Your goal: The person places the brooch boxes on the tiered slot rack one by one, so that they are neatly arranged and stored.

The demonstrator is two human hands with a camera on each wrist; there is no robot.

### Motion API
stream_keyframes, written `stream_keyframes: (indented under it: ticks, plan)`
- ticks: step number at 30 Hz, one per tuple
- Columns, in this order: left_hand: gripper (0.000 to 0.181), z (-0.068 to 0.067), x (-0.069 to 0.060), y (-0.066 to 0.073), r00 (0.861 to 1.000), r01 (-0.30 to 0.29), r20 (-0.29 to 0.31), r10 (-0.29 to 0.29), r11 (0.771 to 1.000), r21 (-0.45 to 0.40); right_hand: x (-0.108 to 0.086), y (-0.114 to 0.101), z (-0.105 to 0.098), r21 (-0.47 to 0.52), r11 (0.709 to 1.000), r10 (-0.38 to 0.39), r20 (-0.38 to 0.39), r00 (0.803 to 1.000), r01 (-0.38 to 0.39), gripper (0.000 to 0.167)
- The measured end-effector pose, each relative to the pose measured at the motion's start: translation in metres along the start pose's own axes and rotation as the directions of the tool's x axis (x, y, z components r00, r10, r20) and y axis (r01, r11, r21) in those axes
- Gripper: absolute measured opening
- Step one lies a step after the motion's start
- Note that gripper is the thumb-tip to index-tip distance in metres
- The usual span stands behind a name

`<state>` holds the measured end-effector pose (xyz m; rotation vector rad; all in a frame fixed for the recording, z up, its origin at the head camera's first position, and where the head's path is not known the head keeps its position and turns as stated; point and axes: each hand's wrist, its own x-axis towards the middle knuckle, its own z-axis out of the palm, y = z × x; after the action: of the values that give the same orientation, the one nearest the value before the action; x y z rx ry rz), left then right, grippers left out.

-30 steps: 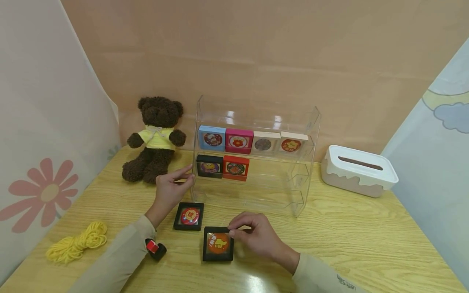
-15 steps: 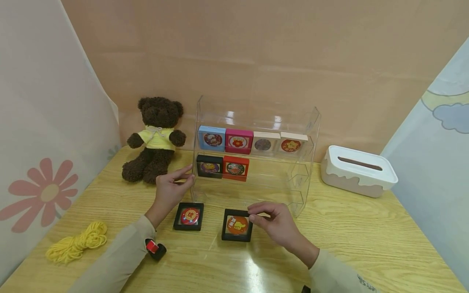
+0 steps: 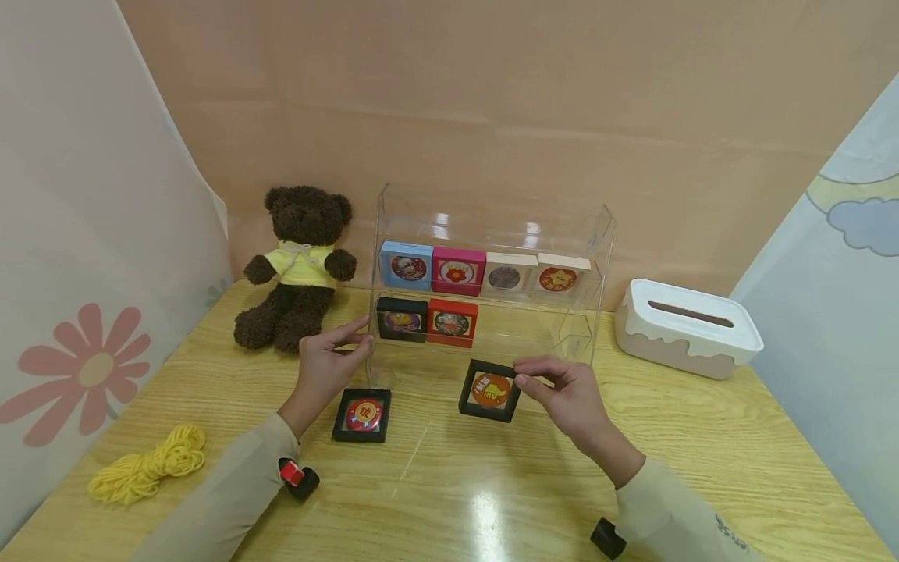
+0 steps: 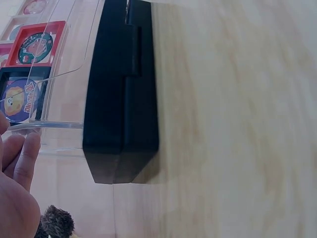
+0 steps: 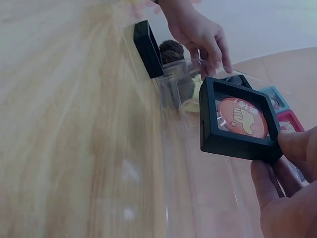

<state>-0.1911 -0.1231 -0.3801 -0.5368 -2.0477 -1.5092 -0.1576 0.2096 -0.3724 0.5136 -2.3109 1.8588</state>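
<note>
My right hand (image 3: 576, 402) pinches a black square display case (image 3: 489, 390) by its right edge, off the table and in front of the clear acrylic rack (image 3: 492, 226). Inside the case is a round orange badge with a yellow thumbs-up, plain in the right wrist view. At the rack's left side panel, my left hand (image 3: 330, 371) grips the edge between thumb and fingers. A second black display case (image 3: 361, 415) with a red badge lies flat below that hand; it looms large in the left wrist view.
Several coloured badge cases fill the rack's middle tier; a black case (image 3: 402, 319) and a red case (image 3: 453, 322) share the tier below. A brown teddy bear (image 3: 298, 269) sits left, a tissue box (image 3: 688, 328) stands right. Yellow cord (image 3: 147, 466) lies front left.
My right hand has lifted the thumbs-up display case and carried it right and toward the rack, tilting it slightly. The left hand has stayed on the rack's side.
</note>
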Motion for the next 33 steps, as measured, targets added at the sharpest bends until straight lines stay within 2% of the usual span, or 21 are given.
stream_keyframes:
  ticks: [14,29,33]
  plan:
    - [0.025,0.0,-0.001,0.002,1.0,0.004,0.003,-0.004,1.0,-0.004,0.018,-0.009,-0.014,-0.018,1.0,0.01,-0.134,0.991,-0.012,0.015]
    - [0.025,0.0,0.0,0.002,1.0,0.008,0.004,-0.008,1.0,-0.002,0.036,-0.02,-0.014,-0.009,1.0,0.026,-0.243,0.97,-0.03,0.018]
    - [0.026,0.0,-0.001,0.002,0.999,0.034,0.009,-0.034,0.999,-0.016,0.04,-0.024,-0.012,-0.006,1.0,0.013,-0.284,0.959,-0.016,0.018]
